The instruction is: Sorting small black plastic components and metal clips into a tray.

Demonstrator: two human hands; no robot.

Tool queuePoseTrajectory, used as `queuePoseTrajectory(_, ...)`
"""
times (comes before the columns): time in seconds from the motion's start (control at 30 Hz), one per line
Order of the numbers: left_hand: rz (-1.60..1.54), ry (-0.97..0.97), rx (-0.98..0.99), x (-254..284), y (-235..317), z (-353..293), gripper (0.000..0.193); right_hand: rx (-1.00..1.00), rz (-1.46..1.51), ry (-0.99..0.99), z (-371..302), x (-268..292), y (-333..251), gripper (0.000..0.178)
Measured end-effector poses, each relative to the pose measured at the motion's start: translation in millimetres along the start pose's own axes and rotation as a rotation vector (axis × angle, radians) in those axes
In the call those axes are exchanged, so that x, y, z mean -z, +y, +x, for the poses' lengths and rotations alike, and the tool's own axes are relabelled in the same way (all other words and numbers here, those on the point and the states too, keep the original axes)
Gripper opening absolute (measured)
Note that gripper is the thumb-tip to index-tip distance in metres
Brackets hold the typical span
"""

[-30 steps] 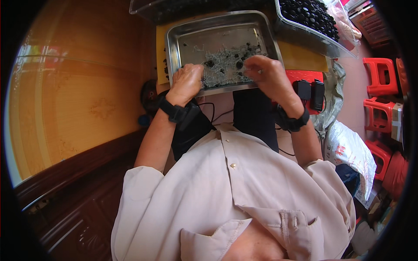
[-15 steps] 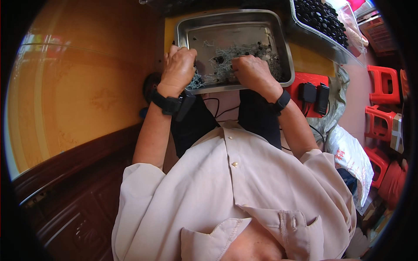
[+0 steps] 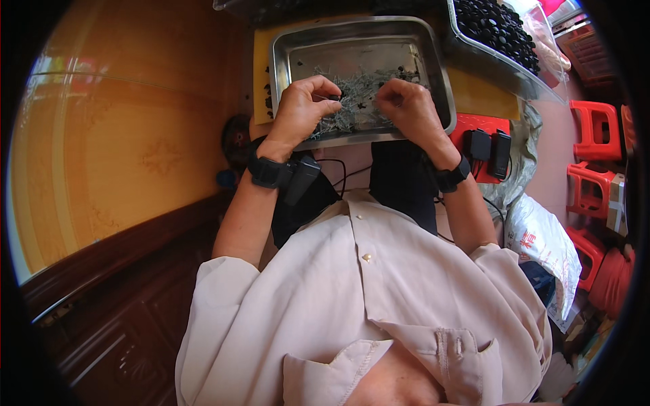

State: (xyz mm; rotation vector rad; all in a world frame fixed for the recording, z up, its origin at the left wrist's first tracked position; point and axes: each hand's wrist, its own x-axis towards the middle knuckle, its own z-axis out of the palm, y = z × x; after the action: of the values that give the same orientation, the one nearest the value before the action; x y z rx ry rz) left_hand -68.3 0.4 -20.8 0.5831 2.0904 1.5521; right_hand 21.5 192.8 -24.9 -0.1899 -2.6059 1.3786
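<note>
A shallow metal tray [image 3: 352,27] lies in front of me with a heap of thin silvery screws [image 3: 349,111] and some small black pieces among them. Over the tray's left part, my left hand [image 3: 302,111] pinches a small black piece [image 3: 336,97] between thumb and forefinger. My right hand [image 3: 412,111] hovers over the right side of the heap, fingertips pressed together. What those fingers hold, if anything, is hidden. The two hands are apart, with screws showing between them.
A clear plastic bin [image 3: 494,79] of black discs [image 3: 497,34] stands at the far right. Under the tray is a yellow board [image 3: 261,57]. Two black boxes with cables lie on a red surface [image 3: 462,125]. Red stools [image 3: 598,132] and a white bag [image 3: 542,237] are at right.
My left hand has moved right from the tray's left edge, and its pinched black piece now shows. My right hand has shifted slightly right, its fingers turned toward the left hand.
</note>
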Motion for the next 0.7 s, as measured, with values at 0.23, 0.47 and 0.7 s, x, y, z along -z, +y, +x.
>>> queuePoseTrajectory(0.23, -0.064, -0.023, 0.064, -11, 14, -7, 0.009, -0.158, 0.365, -0.076, -5, -5, -6, 0.01)
queuePoseTrajectory(0.47, -0.724, -0.061, 0.23, -13, 14, -13, 0.016, -0.13, 0.771, -0.031, -10, -10, -18, 0.014)
queuePoseTrajectory(0.7, -0.869, -0.079, 0.222, -18, 12, -20, 0.017, -0.203, 0.93, 0.062, -14, -18, -21, 0.011)
